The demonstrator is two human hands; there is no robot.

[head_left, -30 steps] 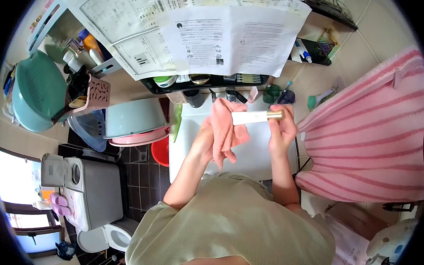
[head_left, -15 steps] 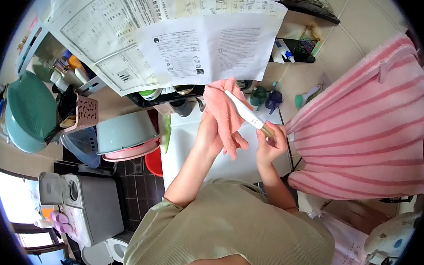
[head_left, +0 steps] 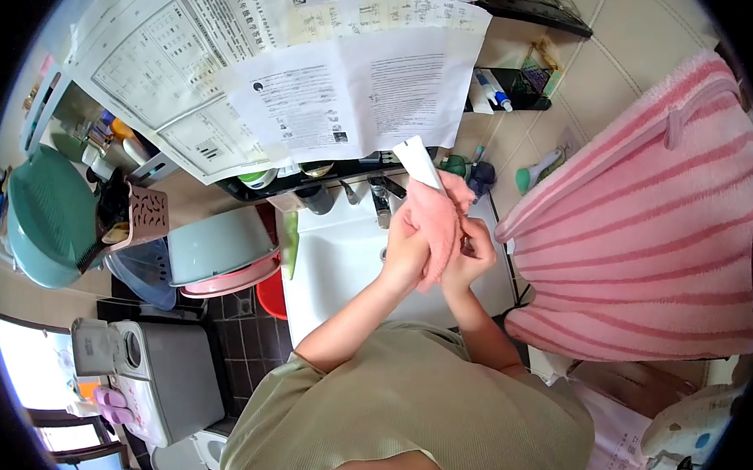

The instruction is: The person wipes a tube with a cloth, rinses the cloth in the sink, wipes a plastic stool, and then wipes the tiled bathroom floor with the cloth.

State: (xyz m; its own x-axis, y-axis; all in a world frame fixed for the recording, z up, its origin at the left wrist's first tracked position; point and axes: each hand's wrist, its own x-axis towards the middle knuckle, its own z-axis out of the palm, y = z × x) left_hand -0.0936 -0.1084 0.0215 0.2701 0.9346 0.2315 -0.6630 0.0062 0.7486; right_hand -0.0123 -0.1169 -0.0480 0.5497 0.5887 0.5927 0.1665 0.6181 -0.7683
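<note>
A salmon-pink cloth (head_left: 434, 216) is bunched over the sink, wrapped around a slim white handle (head_left: 420, 163) that looks like an electric toothbrush body. Its white end sticks out above the cloth, pointing up and left; the rest is covered. My left hand (head_left: 404, 251) closes round the cloth from the left. On the other side, my right hand (head_left: 474, 254) is closed with bent fingers against the cloth's right and lower part. Whether those fingers also grip the handle's hidden end, I cannot tell. Beneath both hands lies the white sink (head_left: 329, 262), with its faucet (head_left: 381, 203) just behind.
Printed papers (head_left: 315, 106) hang above the sink's back ledge. A pink striped towel (head_left: 637, 221) hangs at right. Stacked basins (head_left: 216, 243) and a pink basket (head_left: 149, 217) stand at left. A small black shelf (head_left: 525, 94) holds tubes.
The white handle, held bare by its gold end in my right hand before, is now mostly wrapped in the cloth. My hands have come together, and the view has shifted slightly.
</note>
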